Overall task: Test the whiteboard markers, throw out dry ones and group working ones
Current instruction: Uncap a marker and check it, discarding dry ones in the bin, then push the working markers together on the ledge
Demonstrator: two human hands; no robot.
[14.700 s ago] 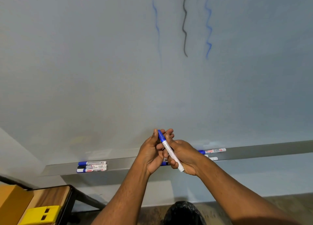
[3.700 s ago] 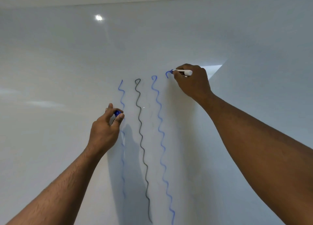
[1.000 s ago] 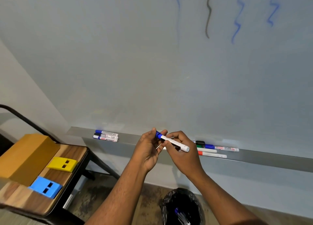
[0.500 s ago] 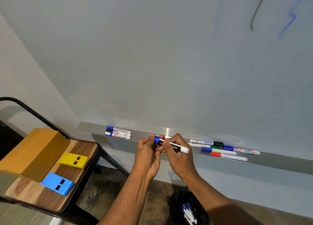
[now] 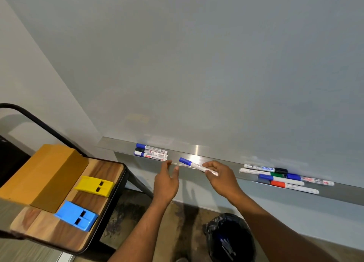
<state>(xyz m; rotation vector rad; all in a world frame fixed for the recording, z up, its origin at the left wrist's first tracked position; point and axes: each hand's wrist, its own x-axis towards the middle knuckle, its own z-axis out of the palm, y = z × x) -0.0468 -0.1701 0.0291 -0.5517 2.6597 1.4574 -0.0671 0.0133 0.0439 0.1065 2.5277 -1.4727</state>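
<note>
My right hand (image 5: 220, 176) pinches a capped blue marker (image 5: 192, 164) by its white barrel, cap pointing left, just above the metal board tray (image 5: 197, 159). My left hand (image 5: 166, 180) hovers empty beside it, fingers loosely spread, a little left of the cap. Three capped markers (image 5: 151, 154), two blue and one black, lie grouped at the tray's left end. Several more markers (image 5: 279, 178), blue, green, black and red, lie scattered on the tray to the right. The whiteboard (image 5: 197, 64) fills the view above.
A bin lined with a black bag (image 5: 229, 238) stands on the floor below my right arm, with markers inside. At the left a wooden-topped table (image 5: 102, 202) carries a tan box (image 5: 43, 175), a yellow block (image 5: 94, 186) and a blue block (image 5: 76, 215).
My left hand let go of the marker's cap and opened. My right hand carried the capped marker up over the tray, toward the left group. The view swung further left.
</note>
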